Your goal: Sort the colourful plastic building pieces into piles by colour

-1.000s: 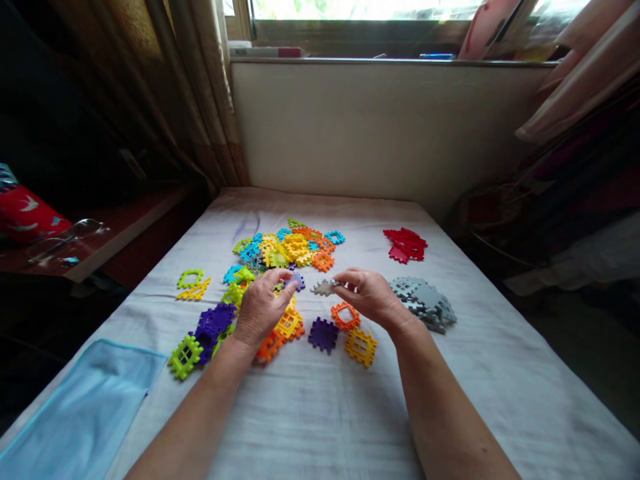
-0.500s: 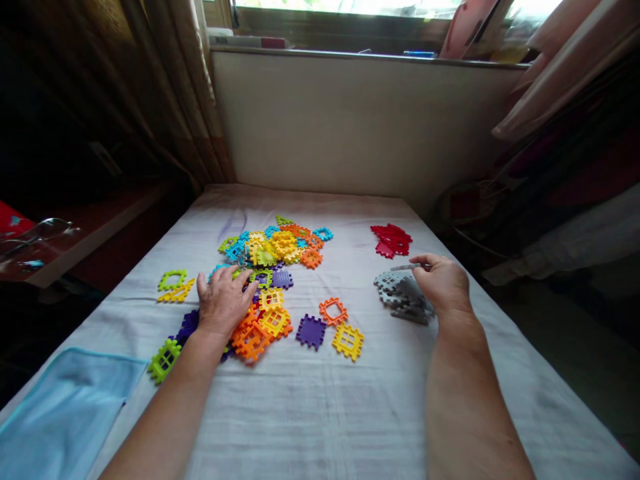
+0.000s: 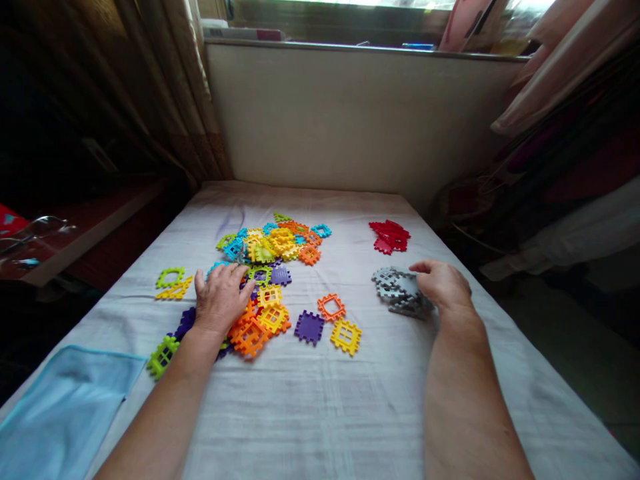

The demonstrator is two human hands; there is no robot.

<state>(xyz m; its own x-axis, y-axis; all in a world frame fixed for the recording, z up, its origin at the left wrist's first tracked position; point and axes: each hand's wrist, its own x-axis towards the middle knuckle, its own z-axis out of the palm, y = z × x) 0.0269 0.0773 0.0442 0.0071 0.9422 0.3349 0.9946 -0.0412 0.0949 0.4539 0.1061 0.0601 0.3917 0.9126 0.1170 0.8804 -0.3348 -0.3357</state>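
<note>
My left hand [image 3: 223,298] lies palm down with its fingers apart over a mixed pile of notched plastic building tiles. Near it are orange tiles [image 3: 249,337], a yellow window tile [image 3: 273,318] and a lime-green frame tile [image 3: 260,275]; what is beneath the palm is hidden. My right hand [image 3: 444,285] is at the right edge of a small heap of grey tiles [image 3: 393,285]. Its index finger and thumb show a little apart at the heap, with no tile visible between them; the other fingers are hidden.
Red tiles [image 3: 390,237] form a heap at the back right. A purple tile [image 3: 309,327], an orange frame tile [image 3: 331,307] and a yellow tile [image 3: 346,337] lie mid-table. A blue cloth [image 3: 70,407] covers the near left corner. A wall [image 3: 350,120] stands behind.
The grey tile that my right hand held above the grey heap is out of its fingers, and the heap lies flatter. My left hand has barely moved.
</note>
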